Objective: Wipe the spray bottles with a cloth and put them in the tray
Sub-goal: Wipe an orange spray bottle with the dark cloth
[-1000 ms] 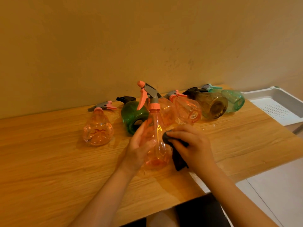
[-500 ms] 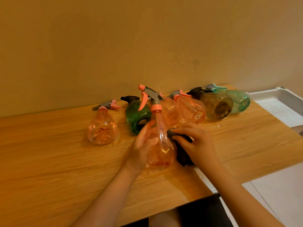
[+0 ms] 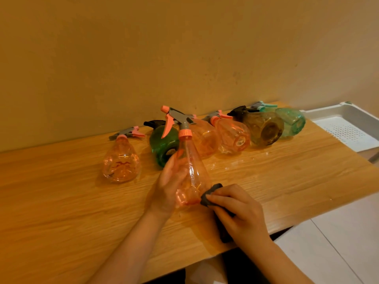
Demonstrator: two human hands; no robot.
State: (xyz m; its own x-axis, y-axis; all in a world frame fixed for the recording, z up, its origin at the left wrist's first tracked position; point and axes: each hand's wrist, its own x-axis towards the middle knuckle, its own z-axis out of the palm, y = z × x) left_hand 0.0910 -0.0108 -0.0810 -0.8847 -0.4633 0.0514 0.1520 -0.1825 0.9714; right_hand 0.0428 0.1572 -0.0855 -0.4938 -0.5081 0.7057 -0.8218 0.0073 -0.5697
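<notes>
The held orange spray bottle (image 3: 191, 177) stands upright near the middle of the worktop (image 3: 61, 212), a little towards its front edge, grey-and-orange trigger head uppermost. The left hand (image 3: 171, 181) wraps round its left side, fingers curled about the body, while the right hand (image 3: 240, 210) pinches a dark cloth (image 3: 212, 194) in clenched fingers and presses it against the bottle's lower right flank; more of the cloth hangs beneath that hand towards the front edge. Behind, along the back edge by the wall, six other bottles lie on their sides in a row: an orange bottle (image 3: 121, 160) apart at the left, a green bottle (image 3: 164, 143) partly hidden by the held one, then a second orange bottle (image 3: 205, 138), a third orange bottle (image 3: 233, 136) with its base turned to the camera, a brown bottle (image 3: 264, 128) and a teal bottle (image 3: 291, 121) (these last four crowd together, touching or overlapping). Past the worktop's right end sits a white tray (image 3: 356, 115) with a perforated floor, well apart from the hands, with the row of lying bottles near its side.
</notes>
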